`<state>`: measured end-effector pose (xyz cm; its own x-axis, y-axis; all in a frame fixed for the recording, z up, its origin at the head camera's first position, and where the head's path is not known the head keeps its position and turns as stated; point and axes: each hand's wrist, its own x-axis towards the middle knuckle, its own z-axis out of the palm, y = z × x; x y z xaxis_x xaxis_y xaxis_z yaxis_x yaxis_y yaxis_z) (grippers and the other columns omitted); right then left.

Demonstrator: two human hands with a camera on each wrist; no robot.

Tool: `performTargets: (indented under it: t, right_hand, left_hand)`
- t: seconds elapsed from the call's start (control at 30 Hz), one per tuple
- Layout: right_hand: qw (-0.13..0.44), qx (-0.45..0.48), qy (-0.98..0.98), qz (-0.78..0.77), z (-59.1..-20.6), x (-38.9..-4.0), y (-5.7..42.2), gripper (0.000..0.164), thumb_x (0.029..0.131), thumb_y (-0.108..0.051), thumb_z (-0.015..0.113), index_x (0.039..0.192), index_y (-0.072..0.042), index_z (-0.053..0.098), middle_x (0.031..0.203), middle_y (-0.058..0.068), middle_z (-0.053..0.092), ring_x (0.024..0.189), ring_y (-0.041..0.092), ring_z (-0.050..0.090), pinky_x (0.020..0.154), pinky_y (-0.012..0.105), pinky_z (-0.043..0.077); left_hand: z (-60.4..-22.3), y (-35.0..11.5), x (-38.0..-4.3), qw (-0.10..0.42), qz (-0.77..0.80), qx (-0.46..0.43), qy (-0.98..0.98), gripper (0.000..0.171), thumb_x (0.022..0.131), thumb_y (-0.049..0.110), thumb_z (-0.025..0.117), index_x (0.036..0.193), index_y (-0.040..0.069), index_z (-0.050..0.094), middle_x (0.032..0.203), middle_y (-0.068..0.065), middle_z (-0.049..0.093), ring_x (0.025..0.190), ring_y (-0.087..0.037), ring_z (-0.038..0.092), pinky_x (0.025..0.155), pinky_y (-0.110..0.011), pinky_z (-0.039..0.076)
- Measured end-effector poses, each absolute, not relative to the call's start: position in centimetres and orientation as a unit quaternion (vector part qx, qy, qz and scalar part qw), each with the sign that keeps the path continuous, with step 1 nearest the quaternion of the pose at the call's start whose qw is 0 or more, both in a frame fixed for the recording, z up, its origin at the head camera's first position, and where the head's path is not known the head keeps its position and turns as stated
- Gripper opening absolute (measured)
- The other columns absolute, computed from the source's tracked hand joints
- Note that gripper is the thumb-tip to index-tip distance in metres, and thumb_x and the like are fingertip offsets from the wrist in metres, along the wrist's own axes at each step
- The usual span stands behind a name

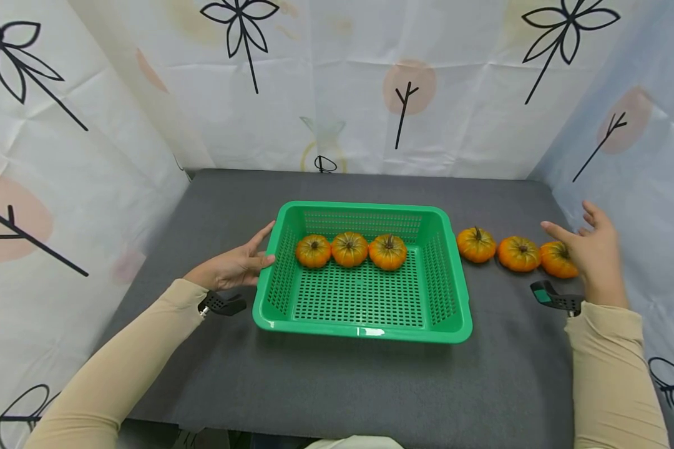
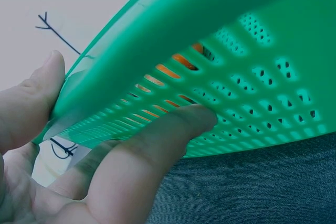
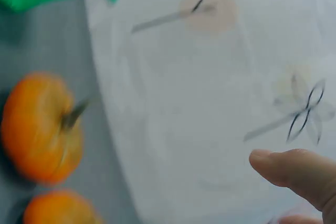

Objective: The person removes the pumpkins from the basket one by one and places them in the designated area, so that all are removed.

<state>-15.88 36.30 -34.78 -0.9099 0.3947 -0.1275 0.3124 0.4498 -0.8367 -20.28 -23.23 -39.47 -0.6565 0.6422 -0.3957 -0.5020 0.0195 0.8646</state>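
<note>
A green plastic basket (image 1: 359, 335) with perforated walls stands on the grey table. Three small orange pumpkins (image 1: 349, 249) lie inside it in a row. My left hand (image 1: 238, 265) holds the basket's left side, the thumb at the rim and the fingers against the slotted outer wall (image 2: 199, 90). To the right of the basket, three more small pumpkins (image 1: 518, 254) form a row on the table. My right hand (image 1: 595, 252) is raised by the rightmost pumpkin (image 1: 558, 259), partly covering it in the head view; its thumb and fingers are spread and hold nothing.
White printed cloth (image 1: 348, 93) hangs behind the table and along both sides. The grey tabletop (image 1: 337, 386) reaches in front of the basket. Each wrist wears a dark strap-mounted camera (image 1: 224, 304).
</note>
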Motion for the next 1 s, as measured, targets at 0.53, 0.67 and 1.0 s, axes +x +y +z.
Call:
performTargets:
  t: [0.53, 0.67, 1.0]
  right_hand:
    - [0.182, 0.022, -0.771, 0.609, -30.6, -15.5, 26.3, 0.077, 0.089, -0.007, 0.07, 0.152, -0.026, 0.03, 0.158, 0.004, 0.025, 0.144, 0.019, 0.029, 0.113, 0.022, 0.036]
    - [0.16, 0.08, -0.771, 0.611, -30.8, -15.7, 24.4, 0.077, 0.088, -0.003, 0.07, 0.152, -0.02, 0.031, 0.158, 0.005, 0.026, 0.143, 0.02, 0.031, 0.109, 0.018, 0.039]
    - [0.061, 0.154, -0.807, 0.567, -32.1, -17.3, 20.8, 0.074, 0.09, -0.006, 0.069, 0.152, -0.017, 0.032, 0.157, 0.006, 0.03, 0.142, 0.028, 0.032, 0.114, 0.036, 0.037]
  left_hand:
    - [-39.8, -23.4, -20.3, 0.409, 0.694, 0.058, 0.589, 0.086, 0.103, 0.004, 0.043, 0.149, 0.053, -0.01, 0.154, -0.027, 0.02, 0.112, -0.029, 0.064, 0.093, -0.051, 0.053]
    - [-39.9, -23.3, -20.3, 0.411, 0.695, 0.059, 0.587, 0.085, 0.103, 0.004, 0.042, 0.149, 0.053, -0.01, 0.154, -0.028, 0.02, 0.113, -0.03, 0.063, 0.093, -0.051, 0.053]
    - [-40.0, -23.5, -20.4, 0.411, 0.699, 0.062, 0.582, 0.087, 0.103, 0.004, 0.044, 0.149, 0.053, -0.011, 0.156, -0.026, 0.015, 0.114, -0.031, 0.063, 0.093, -0.051, 0.052]
